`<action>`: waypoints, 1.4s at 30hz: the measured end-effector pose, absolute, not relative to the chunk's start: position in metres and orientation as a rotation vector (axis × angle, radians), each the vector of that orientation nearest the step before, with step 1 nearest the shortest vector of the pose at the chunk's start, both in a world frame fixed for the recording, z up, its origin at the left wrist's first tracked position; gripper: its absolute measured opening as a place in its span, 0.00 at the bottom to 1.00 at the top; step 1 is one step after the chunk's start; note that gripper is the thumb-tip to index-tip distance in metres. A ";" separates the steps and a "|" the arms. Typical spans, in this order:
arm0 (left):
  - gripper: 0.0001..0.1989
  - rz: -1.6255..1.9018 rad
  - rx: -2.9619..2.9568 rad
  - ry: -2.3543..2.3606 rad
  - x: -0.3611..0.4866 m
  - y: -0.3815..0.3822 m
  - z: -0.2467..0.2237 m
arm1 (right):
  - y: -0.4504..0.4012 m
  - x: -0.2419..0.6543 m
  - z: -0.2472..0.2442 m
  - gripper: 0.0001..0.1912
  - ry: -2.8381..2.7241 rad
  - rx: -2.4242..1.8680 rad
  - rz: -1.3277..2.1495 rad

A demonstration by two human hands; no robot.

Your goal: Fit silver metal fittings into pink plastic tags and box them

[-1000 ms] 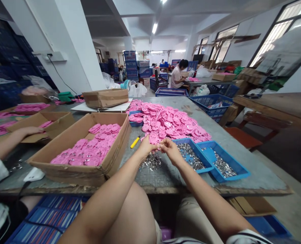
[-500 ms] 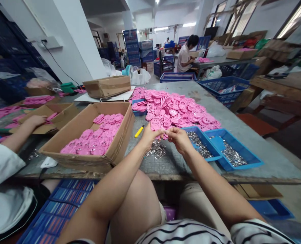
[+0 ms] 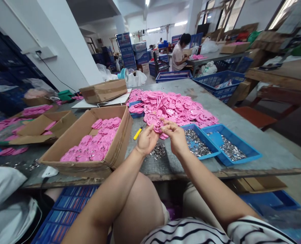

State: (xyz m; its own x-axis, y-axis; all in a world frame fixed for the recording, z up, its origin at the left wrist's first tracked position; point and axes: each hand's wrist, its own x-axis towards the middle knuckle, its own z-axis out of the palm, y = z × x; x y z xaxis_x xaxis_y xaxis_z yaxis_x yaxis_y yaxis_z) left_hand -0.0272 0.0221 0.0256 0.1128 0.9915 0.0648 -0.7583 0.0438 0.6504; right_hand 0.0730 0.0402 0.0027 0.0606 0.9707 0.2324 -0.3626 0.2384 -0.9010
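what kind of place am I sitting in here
Probably a small factory or assembly workshop: a big heap of matching pink pieces lies by blue trays of small metal parts, and a person sits working at another table behind, near stacked blue crates.

A white pillar [image 3: 61,37] and barred windows [image 3: 226,15] flank a workshop with lit ceiling tubes [image 3: 181,23].

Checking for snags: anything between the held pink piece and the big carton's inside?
Yes: the carton's right wall stands between, and a yellow-handled tool lies on the table between wall and held piece.
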 end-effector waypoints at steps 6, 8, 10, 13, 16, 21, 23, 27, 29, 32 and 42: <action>0.27 1.445 0.576 0.440 -0.023 0.019 0.027 | 0.034 0.060 0.008 0.12 -0.952 -0.783 1.184; 0.27 1.443 0.581 0.432 -0.023 0.019 0.025 | 0.033 0.058 0.009 0.12 -0.945 -0.779 1.178; 0.26 1.439 0.594 0.435 -0.022 0.019 0.024 | 0.033 0.057 0.010 0.11 -0.932 -0.768 1.180; 0.25 1.434 0.602 0.447 -0.022 0.020 0.024 | 0.033 0.056 0.011 0.11 -0.910 -0.763 1.192; 0.25 1.428 0.607 0.439 -0.021 0.020 0.025 | 0.034 0.053 0.010 0.10 -0.894 -0.754 1.191; 0.25 1.423 0.591 0.468 -0.020 0.018 0.028 | 0.035 0.048 0.009 0.09 -0.867 -0.729 1.180; 0.25 1.423 0.576 0.494 -0.019 0.017 0.029 | 0.034 0.046 0.010 0.08 -0.850 -0.722 1.177; 0.25 1.421 0.564 0.511 -0.018 0.016 0.031 | 0.033 0.043 0.010 0.07 -0.815 -0.709 1.172; 0.25 1.432 0.564 0.498 -0.017 0.015 0.031 | 0.033 0.042 0.009 0.07 -0.812 -0.713 1.175; 0.25 1.451 0.557 0.486 -0.018 0.016 0.030 | 0.035 0.042 0.007 0.07 -0.813 -0.735 1.189; 0.25 1.452 0.548 0.519 -0.017 0.016 0.031 | 0.034 0.042 0.011 0.11 -0.783 -0.690 1.269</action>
State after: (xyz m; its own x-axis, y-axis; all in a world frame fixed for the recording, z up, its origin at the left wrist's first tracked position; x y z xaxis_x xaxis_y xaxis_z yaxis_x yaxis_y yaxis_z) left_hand -0.0168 0.0161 0.0313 0.0538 0.9985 0.0003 -0.7721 0.0415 0.6341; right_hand 0.0419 0.0338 0.0111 0.1166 0.9849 0.1276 -0.5559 0.1712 -0.8134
